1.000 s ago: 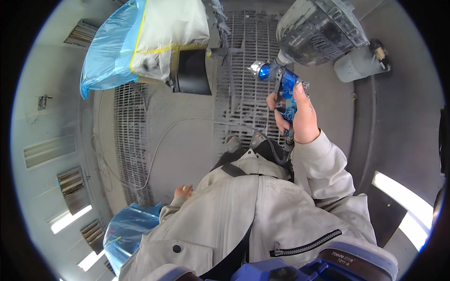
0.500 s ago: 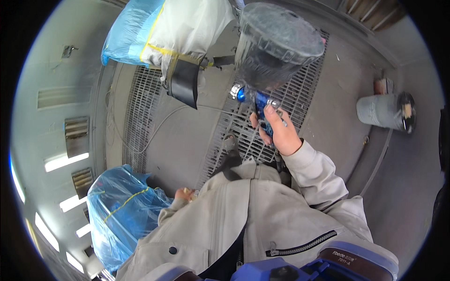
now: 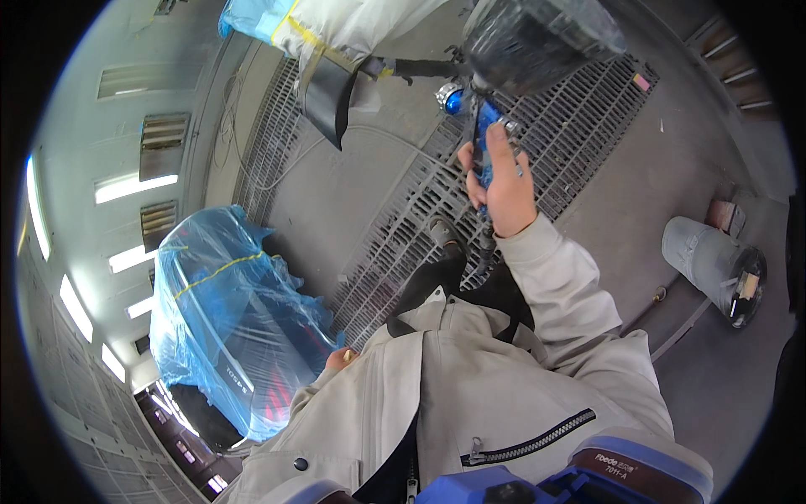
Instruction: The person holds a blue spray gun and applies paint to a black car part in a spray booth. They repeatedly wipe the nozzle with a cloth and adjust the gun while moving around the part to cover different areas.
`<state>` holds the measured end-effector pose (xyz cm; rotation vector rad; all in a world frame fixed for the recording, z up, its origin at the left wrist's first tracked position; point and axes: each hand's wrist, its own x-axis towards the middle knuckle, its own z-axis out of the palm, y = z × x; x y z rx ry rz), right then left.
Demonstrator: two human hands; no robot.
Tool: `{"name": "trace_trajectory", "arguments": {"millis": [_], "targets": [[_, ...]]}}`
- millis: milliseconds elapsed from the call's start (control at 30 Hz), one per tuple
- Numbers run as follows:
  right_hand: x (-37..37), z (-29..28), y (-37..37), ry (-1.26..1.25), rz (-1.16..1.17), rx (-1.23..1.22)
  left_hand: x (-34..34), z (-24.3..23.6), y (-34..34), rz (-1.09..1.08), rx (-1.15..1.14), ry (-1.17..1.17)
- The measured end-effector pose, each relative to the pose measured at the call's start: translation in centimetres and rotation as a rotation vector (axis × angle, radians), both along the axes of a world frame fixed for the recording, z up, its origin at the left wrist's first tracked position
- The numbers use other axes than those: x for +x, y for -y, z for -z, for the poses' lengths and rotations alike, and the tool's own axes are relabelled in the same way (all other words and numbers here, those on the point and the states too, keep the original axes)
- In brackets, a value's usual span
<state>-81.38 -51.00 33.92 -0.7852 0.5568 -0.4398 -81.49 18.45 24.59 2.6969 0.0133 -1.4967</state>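
My right hand (image 3: 508, 181) grips a blue spray gun (image 3: 484, 122) with a silver air cap and a large dark, paint-smudged cup (image 3: 533, 42) on top; a hose drops from its handle. Left of the gun is a curved black panel (image 3: 323, 105) beside white and blue masking sheets (image 3: 361, 17) with yellow tape, on a dark wrapped support arm (image 3: 416, 69). My left hand (image 3: 340, 359) is low by my jacket, partly hidden, its fingers curled round a small pale-yellow thing that I cannot make out.
A vehicle under blue plastic (image 3: 222, 319) stands to my left. At right on the floor lie a grey bucket (image 3: 695, 260) with a dark lid and a reddish container (image 3: 726, 217). Metal floor grates (image 3: 579, 155) run underfoot, a thin hose (image 3: 361, 130) crosses the floor, and lit booth walls (image 3: 109, 126) surround me.
My view has turned: the masked panel has shifted up in the picture, more of the covered vehicle shows, and the bucket sits lower right. The gun has risen in view, still in my right hand.
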Motion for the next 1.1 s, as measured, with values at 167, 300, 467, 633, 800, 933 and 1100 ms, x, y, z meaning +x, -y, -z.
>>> {"name": "trace_trajectory", "arguments": {"millis": [167, 300, 467, 633, 800, 933, 1100], "targets": [[-1.7, 0.2, 3.8, 0.178, -0.309, 0.210, -4.1, -0.9, -2.4, -0.037, 0.005, -0.036], [-0.6, -0.3, 6.6, 0.092, -0.310, -0.004, -5.0, -0.9, -2.9, -0.040, -0.007, -0.047], [1.8, -0.4, 8.3, 0.055, -0.369, -0.064, -4.8, -0.5, -3.3, -0.018, -0.025, -0.024], [0.5, 0.3, 5.8, 0.082, -0.290, -0.038, -5.7, -0.8, -3.9, -0.042, -0.042, -0.042], [-1.7, 1.0, 3.5, 0.160, -0.402, 0.094, -6.0, -1.1, -3.6, 0.021, -0.004, -0.030], [-2.1, 1.9, 2.7, 0.171, -0.338, 0.177, -6.8, -1.5, -3.1, -0.025, 0.004, -0.042], [-1.4, 3.0, 1.6, -0.012, -0.152, 0.048, -8.2, -1.3, -3.7, -0.097, -0.039, -0.028]]}}
